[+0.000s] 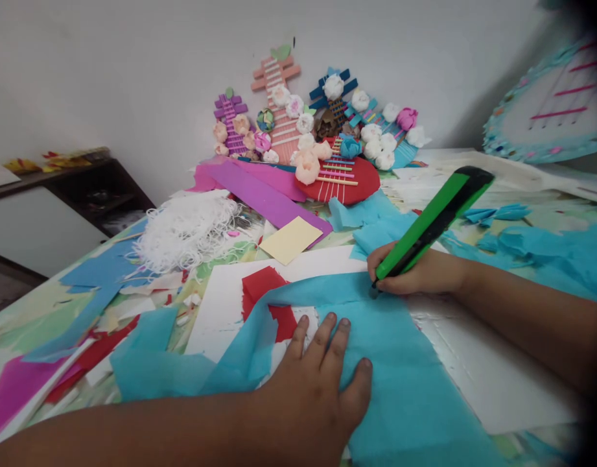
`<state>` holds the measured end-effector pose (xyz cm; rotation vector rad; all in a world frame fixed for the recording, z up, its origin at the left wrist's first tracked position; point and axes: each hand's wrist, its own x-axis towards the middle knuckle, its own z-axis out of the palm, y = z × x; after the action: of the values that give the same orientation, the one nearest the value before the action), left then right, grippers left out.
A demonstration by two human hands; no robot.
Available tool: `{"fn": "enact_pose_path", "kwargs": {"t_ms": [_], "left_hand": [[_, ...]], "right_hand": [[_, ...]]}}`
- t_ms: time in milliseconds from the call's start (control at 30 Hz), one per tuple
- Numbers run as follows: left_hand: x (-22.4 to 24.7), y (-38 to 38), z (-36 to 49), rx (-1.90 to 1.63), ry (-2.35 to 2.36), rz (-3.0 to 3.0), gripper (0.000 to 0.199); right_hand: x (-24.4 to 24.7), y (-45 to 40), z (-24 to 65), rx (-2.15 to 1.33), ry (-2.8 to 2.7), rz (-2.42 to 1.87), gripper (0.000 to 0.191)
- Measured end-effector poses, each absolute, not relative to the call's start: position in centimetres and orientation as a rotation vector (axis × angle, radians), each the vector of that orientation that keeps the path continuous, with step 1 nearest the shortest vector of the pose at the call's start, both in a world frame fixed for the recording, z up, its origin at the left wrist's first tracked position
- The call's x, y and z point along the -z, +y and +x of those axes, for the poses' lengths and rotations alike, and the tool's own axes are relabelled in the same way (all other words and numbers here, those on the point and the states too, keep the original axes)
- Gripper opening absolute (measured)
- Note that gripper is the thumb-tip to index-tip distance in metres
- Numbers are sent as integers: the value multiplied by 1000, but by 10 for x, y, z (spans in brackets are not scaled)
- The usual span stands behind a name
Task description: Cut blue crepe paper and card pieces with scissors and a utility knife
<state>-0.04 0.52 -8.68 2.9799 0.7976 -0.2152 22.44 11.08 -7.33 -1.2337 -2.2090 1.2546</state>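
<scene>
My right hand (417,272) is closed around a green and black utility knife (432,224), its tip down at the upper edge of a blue crepe paper sheet (400,363). Fingers spread, my left hand (317,389) lies flat on the same sheet, pressing it down. A cut strip of the blue paper (322,288) runs leftward from near the knife tip and folds over. Beneath the sheet is a white board (492,370) with cut marks. Red paper pieces (262,285) lie on the board's left part.
A tangle of white string (188,230) lies at left, near a cream paper square (292,240). Decorated stick crafts with paper flowers (306,167) lean against the wall. Blue paper scraps (565,250) cover the right side. A dark shelf (116,194) stands beyond the table.
</scene>
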Motion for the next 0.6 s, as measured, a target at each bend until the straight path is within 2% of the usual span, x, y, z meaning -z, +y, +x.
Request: {"fn": "enact_pose_path", "kwargs": {"t_ms": [167, 600], "left_hand": [[86, 5, -1, 172, 770, 2962, 50], [86, 6, -1, 210, 803, 2932, 57]], "right_hand": [[71, 110, 224, -1292, -2198, -1245, 12], [72, 111, 223, -1279, -2275, -1136, 11]]}}
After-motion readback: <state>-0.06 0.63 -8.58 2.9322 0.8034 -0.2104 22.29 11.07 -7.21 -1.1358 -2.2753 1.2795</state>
